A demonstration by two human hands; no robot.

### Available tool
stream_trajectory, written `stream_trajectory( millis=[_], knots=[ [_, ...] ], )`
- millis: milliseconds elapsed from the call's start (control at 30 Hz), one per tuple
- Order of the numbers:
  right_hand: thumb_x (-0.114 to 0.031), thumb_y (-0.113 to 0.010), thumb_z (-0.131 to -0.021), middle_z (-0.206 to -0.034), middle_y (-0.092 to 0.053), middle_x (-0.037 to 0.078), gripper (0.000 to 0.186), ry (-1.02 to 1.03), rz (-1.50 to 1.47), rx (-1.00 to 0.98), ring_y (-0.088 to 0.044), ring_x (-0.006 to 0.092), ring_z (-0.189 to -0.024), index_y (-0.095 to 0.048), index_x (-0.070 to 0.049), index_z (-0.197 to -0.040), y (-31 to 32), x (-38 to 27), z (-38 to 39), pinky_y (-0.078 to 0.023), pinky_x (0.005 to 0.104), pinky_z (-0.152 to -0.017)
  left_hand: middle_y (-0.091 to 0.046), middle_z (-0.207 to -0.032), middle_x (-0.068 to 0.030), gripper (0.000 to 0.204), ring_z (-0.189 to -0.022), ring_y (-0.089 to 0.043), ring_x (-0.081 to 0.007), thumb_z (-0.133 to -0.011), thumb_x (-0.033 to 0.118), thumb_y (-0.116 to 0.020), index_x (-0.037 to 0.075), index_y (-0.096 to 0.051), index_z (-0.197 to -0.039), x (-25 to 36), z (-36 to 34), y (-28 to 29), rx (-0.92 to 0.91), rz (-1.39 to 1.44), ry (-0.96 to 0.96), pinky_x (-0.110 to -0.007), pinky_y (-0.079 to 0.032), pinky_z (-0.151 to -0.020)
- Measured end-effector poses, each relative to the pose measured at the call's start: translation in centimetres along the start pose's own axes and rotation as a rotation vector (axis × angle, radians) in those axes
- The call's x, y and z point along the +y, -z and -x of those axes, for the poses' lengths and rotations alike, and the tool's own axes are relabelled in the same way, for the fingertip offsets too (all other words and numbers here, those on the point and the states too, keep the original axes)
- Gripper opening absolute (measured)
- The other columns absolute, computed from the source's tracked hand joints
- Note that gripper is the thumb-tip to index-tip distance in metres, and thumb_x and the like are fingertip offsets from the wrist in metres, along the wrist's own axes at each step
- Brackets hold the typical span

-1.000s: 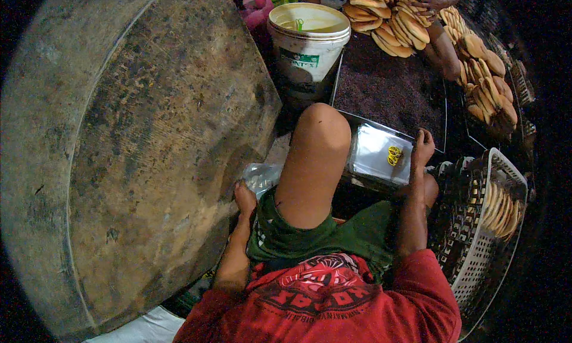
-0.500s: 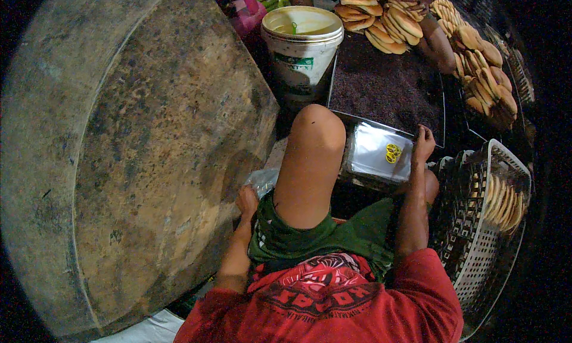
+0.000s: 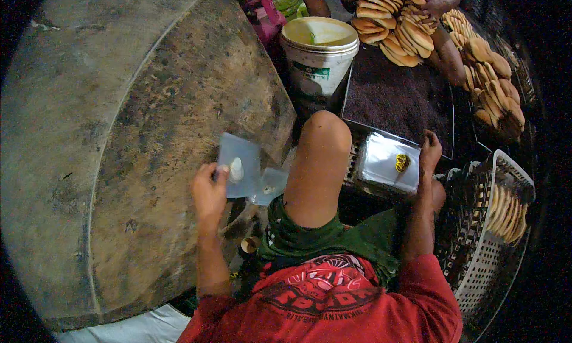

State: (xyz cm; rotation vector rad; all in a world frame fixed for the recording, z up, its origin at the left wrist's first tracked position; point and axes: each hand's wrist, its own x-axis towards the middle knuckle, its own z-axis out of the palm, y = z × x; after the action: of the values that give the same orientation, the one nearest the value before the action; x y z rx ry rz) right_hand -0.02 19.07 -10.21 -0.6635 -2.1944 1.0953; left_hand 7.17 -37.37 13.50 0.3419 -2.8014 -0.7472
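Note:
My left hand (image 3: 210,191) is closed, pinching the edge of a clear plastic bag (image 3: 247,146) with a pale round spot on it, held up over the mottled board. Another clear plastic bag (image 3: 271,185) lies lower down, beside my raised knee. On the right, a stack of clear plastic bags (image 3: 381,152) with a yellow printed mark sits past my knee. Beside the stack's right edge is my right hand (image 3: 430,152), its fingers curled together; whether anything is between them is hidden.
A large stained board (image 3: 179,134) fills the left. Ahead stand a white bucket (image 3: 319,63) and a tray of dark granules (image 3: 399,93), with flat bread rolls (image 3: 411,39) and another person's hands (image 3: 438,6) above it. A perforated plastic basket (image 3: 482,253) holds more rolls at right.
My left hand has risen from beside my thigh and moved left, lifting a clear plastic bag. My right hand stays beside the stack. The view has shifted slightly.

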Motion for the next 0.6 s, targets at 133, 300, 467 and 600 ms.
stream_trajectory(
  millis=[133,300,467,600],
  knots=[
    [-0.003,-0.064,-0.088,-0.104,-0.068,0.015,0.023,0.259,0.078,-0.021,-0.066,0.0245,-0.097,-0.066,-0.003,-0.111,0.8,-7.5,1.6,-0.05,0.0344,-0.09,-0.066,-0.089,-0.0058,0.026,-0.079,-0.058,-0.014,-0.087,0.018,-0.071,-0.006,-0.069,-0.099,3.4,-1.3,4.3,-0.038,0.431,0.087,-0.028,-0.046,-0.073],
    [-0.016,-0.058,-0.095,-0.1,-0.068,0.008,0.024,-0.009,-0.647,-0.558,-0.065,0.0219,-0.098,-0.065,0.001,-0.112,2.9,-21.2,9.7,-0.05,0.0338,-0.089,-0.063,-0.081,-0.0065,0.016,-0.078,-0.057,-0.0124,-0.087,0.011,-0.068,-0.004,-0.069,-0.091,10.1,-1.2,4.1,0.182,0.497,-0.205,-0.027,-0.046,-0.069],
    [-0.032,-0.054,-0.098,-0.097,-0.066,0.01,0.039,-0.461,-1.113,-0.726,-0.063,0.0186,-0.087,-0.06,0.004,-0.112,4.8,-28.1,15.7,-0.052,0.0332,-0.074,-0.056,-0.076,-0.0089,0.007,-0.068,-0.06,-0.0295,-0.079,0.014,-0.061,0.008,-0.06,-0.078,17.4,4.0,-5.2,0.005,0.244,-0.975,-0.041,-0.05,-0.056],
    [-0.029,-0.063,-0.094,-0.084,-0.061,0.001,0.027,-0.545,-0.988,-0.607,-0.056,0.0094,-0.074,-0.063,-0.002,-0.099,5.0,-24.6,14.6,-0.045,0.0266,-0.063,-0.058,-0.093,-0.0157,0.014,-0.088,-0.06,-0.0323,-0.081,0.013,-0.059,0.002,-0.062,-0.088,19.1,7.9,-12.5,-0.066,0.332,-0.856,-0.044,-0.05,-0.072]
  ],
)
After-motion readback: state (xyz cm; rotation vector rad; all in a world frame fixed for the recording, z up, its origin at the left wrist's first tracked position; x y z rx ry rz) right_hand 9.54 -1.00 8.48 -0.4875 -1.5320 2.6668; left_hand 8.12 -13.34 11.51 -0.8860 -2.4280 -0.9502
